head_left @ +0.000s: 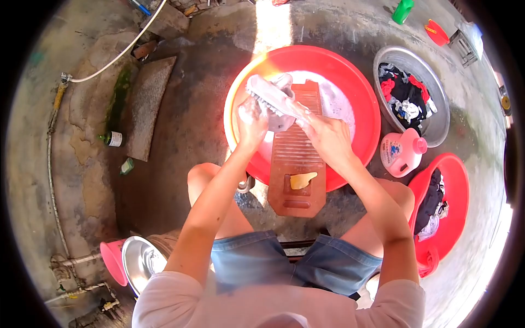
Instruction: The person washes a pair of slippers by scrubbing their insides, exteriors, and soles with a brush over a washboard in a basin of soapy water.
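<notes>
My right hand [330, 140] is closed round the handle of a pale scrubbing brush [272, 95], its bristles facing down. My left hand [252, 124] grips a grey, sudsy item [282, 123] just under the bristles; whether it is a shoe or bunched cloth I cannot make out. Both hands are over a large red basin [367, 93] of foamy water. A brown washboard [296, 150] slants from the water over the basin's near rim. On its lower end lies a yellow piece of soap [302, 180].
To the right stand a metal basin [442, 117] of dark, red and white clothes, a pink jug [398, 153] and a red tub [456, 191] with more laundry. A stone slab [150, 109] and a green bottle [112, 139] are left. A metal bowl [131, 262] sits lower left.
</notes>
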`<move>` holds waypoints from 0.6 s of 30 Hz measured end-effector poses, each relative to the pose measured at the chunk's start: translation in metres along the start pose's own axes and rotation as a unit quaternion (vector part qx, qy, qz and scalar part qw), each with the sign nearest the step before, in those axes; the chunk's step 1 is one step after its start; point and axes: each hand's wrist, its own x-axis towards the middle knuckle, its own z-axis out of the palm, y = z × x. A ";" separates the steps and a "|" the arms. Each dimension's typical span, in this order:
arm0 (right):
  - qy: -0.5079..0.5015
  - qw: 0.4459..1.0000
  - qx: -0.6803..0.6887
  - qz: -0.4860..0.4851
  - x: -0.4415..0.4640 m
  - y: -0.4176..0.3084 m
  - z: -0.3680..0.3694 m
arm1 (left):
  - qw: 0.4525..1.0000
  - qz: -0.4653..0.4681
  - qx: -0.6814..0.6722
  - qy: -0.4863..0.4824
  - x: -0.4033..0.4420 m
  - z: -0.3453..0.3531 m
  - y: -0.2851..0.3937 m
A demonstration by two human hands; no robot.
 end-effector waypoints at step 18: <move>-0.016 0.994 -0.070 0.078 0.023 0.010 -0.022 | 0.974 0.180 0.139 0.004 -0.001 -0.001 -0.008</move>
